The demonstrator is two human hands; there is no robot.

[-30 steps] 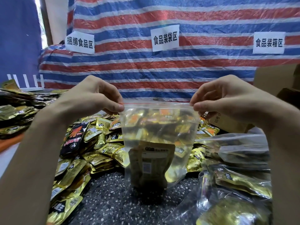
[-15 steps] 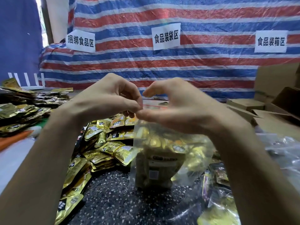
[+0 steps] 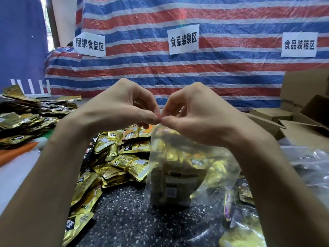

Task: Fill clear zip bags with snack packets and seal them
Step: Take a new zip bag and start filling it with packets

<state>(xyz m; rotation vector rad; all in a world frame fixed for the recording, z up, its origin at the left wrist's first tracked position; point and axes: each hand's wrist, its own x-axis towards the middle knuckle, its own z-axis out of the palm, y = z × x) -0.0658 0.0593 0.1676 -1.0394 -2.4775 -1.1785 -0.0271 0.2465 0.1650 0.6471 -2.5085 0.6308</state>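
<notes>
A clear zip bag (image 3: pixel 179 168) hangs upright in front of me with its bottom near the speckled table (image 3: pixel 124 220). Inside it stands a brownish snack packet (image 3: pixel 175 186) with gold packets around it. My left hand (image 3: pixel 121 107) and my right hand (image 3: pixel 197 113) meet at the bag's top edge, thumbs and forefingers pinching it tip to tip. The zip strip itself is hidden behind my fingers. A heap of loose gold snack packets (image 3: pixel 124 157) lies on the table to the left of the bag.
More gold packets are stacked at the far left (image 3: pixel 21 125). Filled clear bags (image 3: pixel 249 220) lie at the right, and open cardboard boxes (image 3: pixel 293 122) stand at the back right. A striped tarp (image 3: pixel 178 72) with white paper signs hangs behind.
My hands, first pinching the bag's top corners wide apart, have come together at the middle of the top edge. The bag's mouth has gathered narrow and the bag has shifted a little right.
</notes>
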